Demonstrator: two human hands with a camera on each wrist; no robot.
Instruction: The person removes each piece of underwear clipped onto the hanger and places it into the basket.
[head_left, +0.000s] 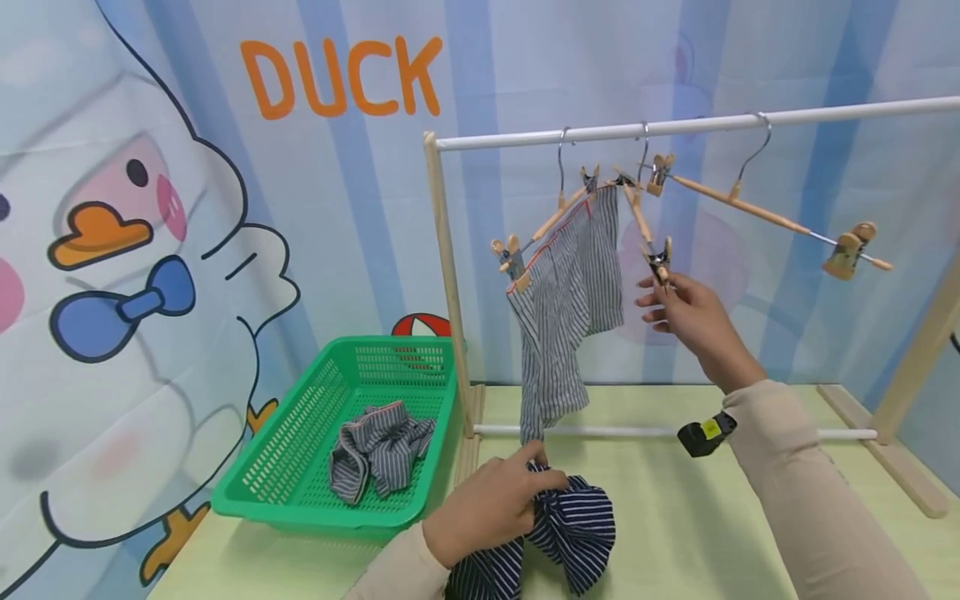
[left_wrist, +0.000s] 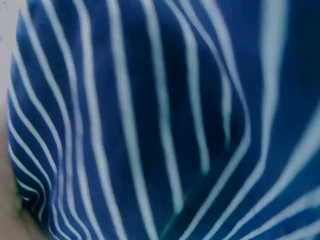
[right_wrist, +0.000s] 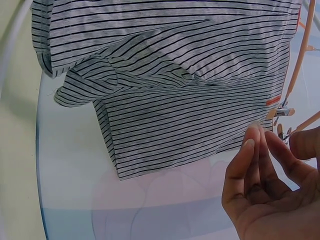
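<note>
My left hand (head_left: 495,504) grips a bunched navy garment with white stripes (head_left: 573,525) low over the table; its striped cloth (left_wrist: 135,120) fills the left wrist view. My right hand (head_left: 693,321) is raised to the middle hanger, thumb and forefinger at its lower clip (head_left: 659,260). In the right wrist view, that clip (right_wrist: 283,133) shows between the thumb and forefinger of the right hand (right_wrist: 270,185), and the other fingers are bent. Grey striped pants (head_left: 562,283) with a red waist edge hang from the left hanger (head_left: 558,217), held by its clips.
A white rail (head_left: 510,140) on a wooden stand carries the hangers. On the right hangs another clip hanger (head_left: 750,208) without clothing. The green basket (head_left: 258,508) at the left holds a crumpled grey striped garment (head_left: 382,450). A white lower bar (head_left: 637,432) runs behind the hands.
</note>
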